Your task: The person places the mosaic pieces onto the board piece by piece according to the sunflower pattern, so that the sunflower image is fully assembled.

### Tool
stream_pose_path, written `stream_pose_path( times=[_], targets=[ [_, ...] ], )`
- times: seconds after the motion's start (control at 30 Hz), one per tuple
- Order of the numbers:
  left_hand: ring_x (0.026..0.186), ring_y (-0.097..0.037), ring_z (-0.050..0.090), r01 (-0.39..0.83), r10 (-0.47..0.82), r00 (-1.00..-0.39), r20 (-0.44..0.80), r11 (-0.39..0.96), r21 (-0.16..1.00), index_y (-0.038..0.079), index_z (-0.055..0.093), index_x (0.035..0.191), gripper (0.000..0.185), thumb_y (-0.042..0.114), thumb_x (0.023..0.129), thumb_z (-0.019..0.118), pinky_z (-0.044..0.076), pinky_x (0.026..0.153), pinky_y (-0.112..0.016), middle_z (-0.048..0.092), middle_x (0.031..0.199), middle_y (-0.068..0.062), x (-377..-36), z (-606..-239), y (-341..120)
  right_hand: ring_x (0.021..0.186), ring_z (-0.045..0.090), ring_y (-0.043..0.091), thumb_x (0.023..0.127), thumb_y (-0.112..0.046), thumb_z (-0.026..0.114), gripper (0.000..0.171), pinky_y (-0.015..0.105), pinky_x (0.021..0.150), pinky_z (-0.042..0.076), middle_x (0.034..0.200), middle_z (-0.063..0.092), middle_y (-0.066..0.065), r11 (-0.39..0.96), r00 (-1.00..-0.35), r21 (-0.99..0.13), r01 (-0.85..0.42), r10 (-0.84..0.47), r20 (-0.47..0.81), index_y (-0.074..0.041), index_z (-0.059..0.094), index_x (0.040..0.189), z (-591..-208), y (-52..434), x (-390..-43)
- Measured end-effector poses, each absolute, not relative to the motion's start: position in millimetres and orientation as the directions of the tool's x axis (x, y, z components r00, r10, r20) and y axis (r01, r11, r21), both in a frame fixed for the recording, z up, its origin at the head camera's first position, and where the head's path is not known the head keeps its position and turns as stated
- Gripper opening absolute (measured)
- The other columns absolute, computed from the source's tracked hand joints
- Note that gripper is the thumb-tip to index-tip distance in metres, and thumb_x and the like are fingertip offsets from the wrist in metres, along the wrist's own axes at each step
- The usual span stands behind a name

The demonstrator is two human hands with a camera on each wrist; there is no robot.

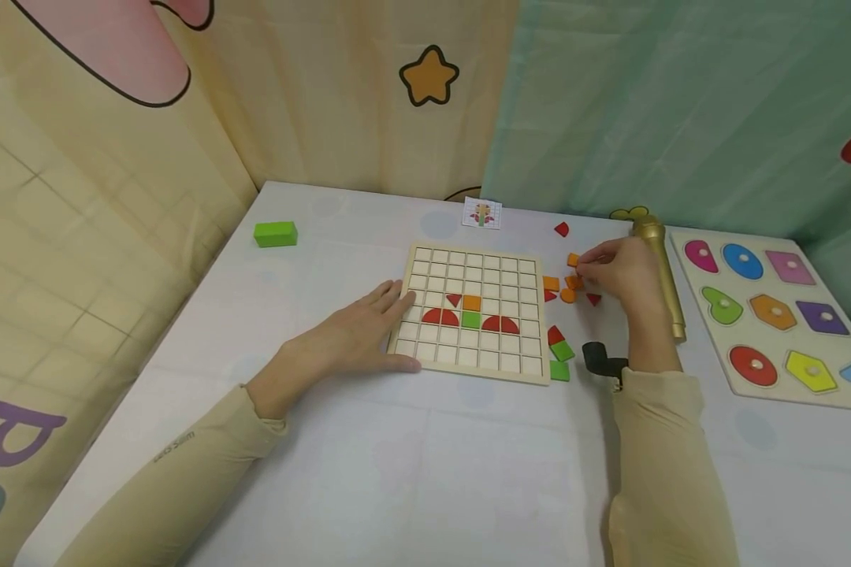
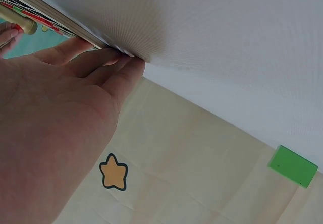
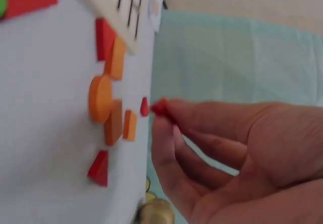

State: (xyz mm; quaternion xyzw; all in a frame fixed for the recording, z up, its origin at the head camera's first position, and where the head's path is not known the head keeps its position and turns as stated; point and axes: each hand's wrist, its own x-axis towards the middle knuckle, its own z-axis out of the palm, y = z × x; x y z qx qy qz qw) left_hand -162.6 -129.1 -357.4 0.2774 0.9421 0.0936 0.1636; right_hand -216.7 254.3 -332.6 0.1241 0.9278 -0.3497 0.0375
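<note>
My left hand (image 1: 354, 339) rests at the left edge of a wooden grid board (image 1: 478, 373), fingers extended along its side and thumb near the front left corner. On the board lie red quarter-circle pieces (image 1: 431, 316), a small red triangle (image 1: 454, 300), an orange square (image 1: 471, 302) and a green square (image 1: 471, 320). To the right of the board, my right hand (image 1: 627, 272) pinches a small red piece (image 3: 162, 108) between thumb and index finger, raised above the table. Fingertips partly cover the piece, so I cannot tell its exact shape.
Loose orange pieces (image 1: 551, 283), red pieces and green pieces (image 1: 559, 370) lie right of the board. Farther right are a gold cylindrical object (image 1: 667, 276) and a shape-puzzle board (image 1: 741, 315). A pattern card (image 1: 482, 213) lies behind; a green block (image 1: 276, 234) sits back left.
</note>
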Motion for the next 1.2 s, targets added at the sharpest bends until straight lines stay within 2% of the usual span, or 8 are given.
stream_pose_path(
  times=[0.1,0.3,0.53,0.6,0.7,0.83,1.0,1.2],
  targets=[
    [0.165,-0.036,0.007,0.496,0.556,-0.792,-0.252,0.827,0.265,0.008,0.016,0.17,0.115,0.073,0.09,0.069,0.024,0.13,-0.052,0.007,0.177,-0.019,-162.5,-356.9,-129.1,0.096,0.062,0.034,0.102,-0.024,0.071,0.032,0.035,0.071,0.053,0.116,0.072,0.024,0.744,-0.975,-0.636,0.204,0.096,-0.2,0.002,0.072,0.12,-325.9,243.7,-214.9],
    [0.165,-0.036,0.007,0.497,0.556,-0.791,-0.253,0.827,0.263,0.007,0.017,0.169,0.116,0.073,0.089,0.069,0.024,0.13,-0.053,0.009,0.176,-0.019,-162.3,-356.5,-128.7,0.092,0.061,0.028,0.098,-0.024,0.077,0.028,0.032,0.071,0.049,0.103,0.076,0.014,0.726,-0.952,-0.673,0.144,-0.084,-0.295,-0.001,0.075,0.115,-322.8,215.0,-215.4],
    [0.165,-0.035,0.007,0.499,0.556,-0.792,-0.253,0.828,0.256,0.008,0.016,0.17,0.116,0.074,0.089,0.068,0.024,0.13,-0.052,0.008,0.177,-0.019,-162.0,-356.7,-128.8,0.1,0.057,0.026,0.097,-0.021,0.079,0.023,0.034,0.081,0.049,0.104,0.074,0.013,0.718,-0.93,-0.693,0.072,-0.203,-0.307,-0.002,0.078,0.108,-329.8,188.6,-216.7],
    [0.165,-0.035,0.006,0.498,0.554,-0.792,-0.257,0.829,0.254,0.009,0.016,0.17,0.116,0.074,0.089,0.068,0.023,0.13,-0.052,0.007,0.177,-0.018,-161.9,-356.5,-128.7,0.098,0.061,0.026,0.097,-0.02,0.079,0.021,0.034,0.082,0.051,0.101,0.076,0.013,0.717,-0.921,-0.694,0.062,-0.227,-0.316,-0.002,0.079,0.107,-331.8,183.2,-217.1],
    [0.165,-0.035,0.006,0.494,0.551,-0.792,-0.263,0.832,0.253,0.009,0.015,0.17,0.116,0.074,0.089,0.068,0.023,0.131,-0.052,0.007,0.177,-0.018,-162.1,-356.1,-128.3,0.087,0.069,0.024,0.096,-0.021,0.08,0.02,0.033,0.083,0.054,0.092,0.077,0.012,0.729,-0.913,-0.682,0.064,-0.233,-0.334,-0.003,0.078,0.104,-334.0,177.2,-217.3],
    [0.165,-0.034,0.005,0.489,0.546,-0.793,-0.269,0.835,0.255,0.009,0.015,0.17,0.116,0.075,0.089,0.067,0.023,0.131,-0.052,0.006,0.177,-0.017,-162.5,-356.3,-128.3,0.075,0.072,0.021,0.094,-0.024,0.083,0.022,0.033,0.08,0.056,0.082,0.076,0.01,0.753,-0.919,-0.656,0.06,-0.214,-0.33,-0.003,0.077,0.1,-335.9,172.3,-216.4],
    [0.165,-0.034,0.005,0.491,0.549,-0.794,-0.263,0.833,0.256,0.009,0.015,0.17,0.116,0.075,0.089,0.067,0.023,0.131,-0.052,0.005,0.177,-0.017,-163.0,-356.8,-128.8,0.076,0.069,0.021,0.093,-0.026,0.084,0.022,0.034,0.079,0.054,0.08,0.075,0.009,0.789,-0.934,-0.614,0.031,-0.196,-0.298,-0.005,0.078,0.098,-337.4,168.0,-215.8],
    [0.165,-0.034,0.004,0.49,0.548,-0.794,-0.264,0.833,0.257,0.01,0.015,0.17,0.116,0.075,0.089,0.067,0.022,0.131,-0.052,0.005,0.177,-0.017,-163.4,-357.4,-129.2,0.08,0.067,0.022,0.093,-0.026,0.083,0.023,0.037,0.083,0.051,0.079,0.074,0.008,0.803,-0.939,-0.594,0.047,-0.167,-0.301,-0.004,0.077,0.093,-338.0,163.5,-215.3]
  ],
)
